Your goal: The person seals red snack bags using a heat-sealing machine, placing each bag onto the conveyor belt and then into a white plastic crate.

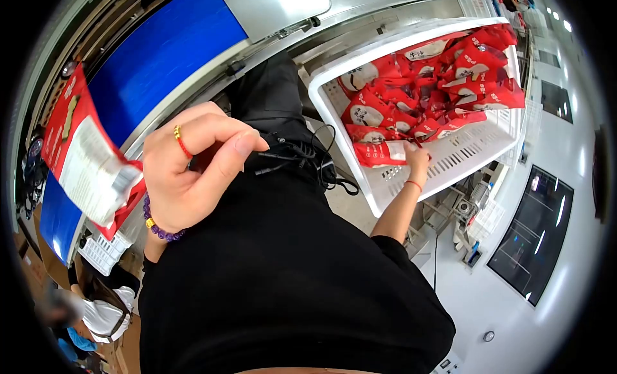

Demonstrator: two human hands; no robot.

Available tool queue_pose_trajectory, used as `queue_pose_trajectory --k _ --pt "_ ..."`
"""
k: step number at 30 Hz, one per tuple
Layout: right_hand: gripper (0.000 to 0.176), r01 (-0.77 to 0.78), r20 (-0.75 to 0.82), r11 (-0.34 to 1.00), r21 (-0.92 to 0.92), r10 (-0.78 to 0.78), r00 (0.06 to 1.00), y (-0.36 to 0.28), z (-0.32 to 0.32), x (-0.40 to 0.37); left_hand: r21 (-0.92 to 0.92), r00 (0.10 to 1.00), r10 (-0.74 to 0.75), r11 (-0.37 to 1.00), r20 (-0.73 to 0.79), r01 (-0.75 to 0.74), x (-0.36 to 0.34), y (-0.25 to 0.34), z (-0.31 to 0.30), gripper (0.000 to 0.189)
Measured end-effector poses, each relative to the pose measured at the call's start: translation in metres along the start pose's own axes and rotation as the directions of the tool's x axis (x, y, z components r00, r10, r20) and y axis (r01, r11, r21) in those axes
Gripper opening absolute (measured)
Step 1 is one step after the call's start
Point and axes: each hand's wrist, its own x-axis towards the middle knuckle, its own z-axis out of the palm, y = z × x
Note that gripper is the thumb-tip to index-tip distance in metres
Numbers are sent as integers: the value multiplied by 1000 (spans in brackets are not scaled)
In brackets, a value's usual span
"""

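Observation:
My left hand [196,165], with a beaded bracelet and a ring on a red cord, is raised in front of my body. Its fingers are curled and the thumb presses towards the index finger, with nothing visible between them. Beside the back of this hand, a red and white printed bag [93,158] stands out at a tilt over the blue belt; its near corner passes behind the hand. My right hand [418,162] reaches into the white crate [475,142], its fingers closed on the end of a red bag [384,153]. Several more red bags [424,84] are heaped there.
The blue conveyor belt [160,49] runs along the left, with a metal cover [276,10] at its far end. Dark cables [299,152] hang in front of my body. Another person [106,313] is at the lower left, near a small white basket [106,252].

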Motion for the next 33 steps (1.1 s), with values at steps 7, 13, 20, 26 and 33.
queue_pose_trajectory --k 7,13,20,26,33 --pt "45 539 359 842 13 -507 783 -57 4 -54 14 984 -155 988 90 154 -4 1 3 14" --pt "23 791 86 558 -251 -801 593 -42 103 -52 -47 990 -126 991 59 129 -12 -5 3 11" --pt "28 704 204 692 157 -721 663 -90 -24 -40 -110 969 -244 965 -33 239 -22 -14 -9 14" --pt "9 133 80 314 940 -581 810 -128 -176 -56 -160 971 -234 961 -49 223 -15 -22 -18 11" --pt "39 431 -491 -241 869 -520 699 -169 -255 -97 149 975 206 965 87 -217 -6 -32 -17 94"
